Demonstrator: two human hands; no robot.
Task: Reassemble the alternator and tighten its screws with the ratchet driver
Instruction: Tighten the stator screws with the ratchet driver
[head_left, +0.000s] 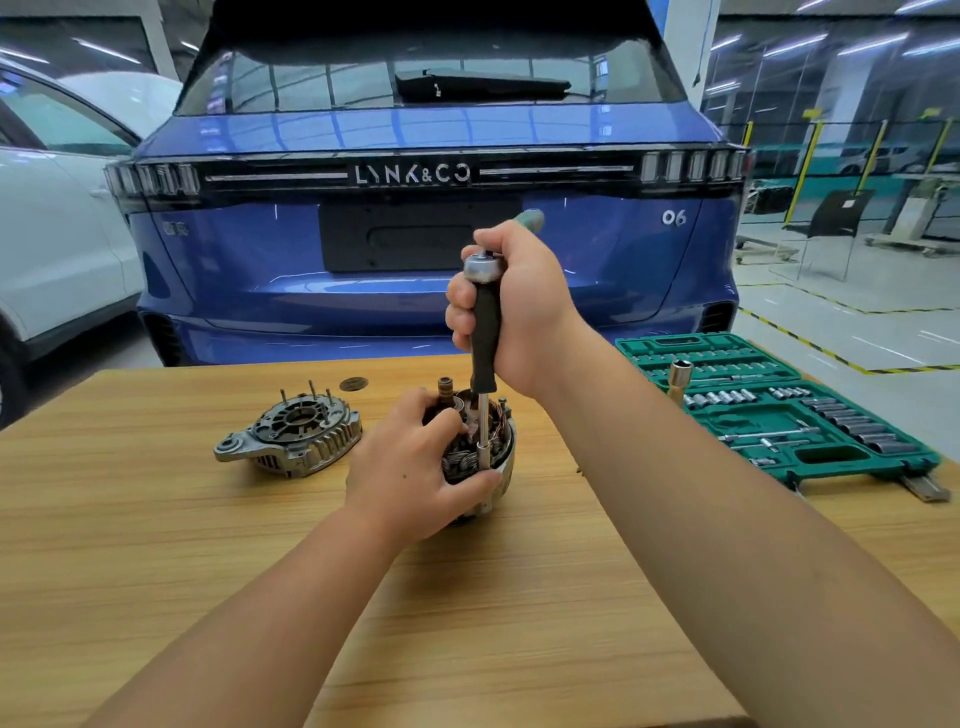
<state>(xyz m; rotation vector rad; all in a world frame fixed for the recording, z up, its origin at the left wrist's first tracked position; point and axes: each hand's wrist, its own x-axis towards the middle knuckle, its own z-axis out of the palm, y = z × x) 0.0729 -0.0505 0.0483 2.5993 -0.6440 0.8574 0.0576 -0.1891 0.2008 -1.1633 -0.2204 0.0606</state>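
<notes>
Alternator (483, 441) on wooden surface (208, 545): your left hand (415, 467) fingers curl around it; your right hand (511, 312) fingers wrap the upright ratchet driver (485, 353).

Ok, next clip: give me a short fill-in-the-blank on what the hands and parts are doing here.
1. The right hand grips the ratchet driver, held ____.
2. The left hand steadies the ____ body.
3. The loose end cover lies to the ____ of the left hand.
4. The green socket case lies ____.

Missing: upright; alternator; left; open

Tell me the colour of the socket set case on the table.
Green, seen clearly in the head view: the socket set case lies open.
</notes>
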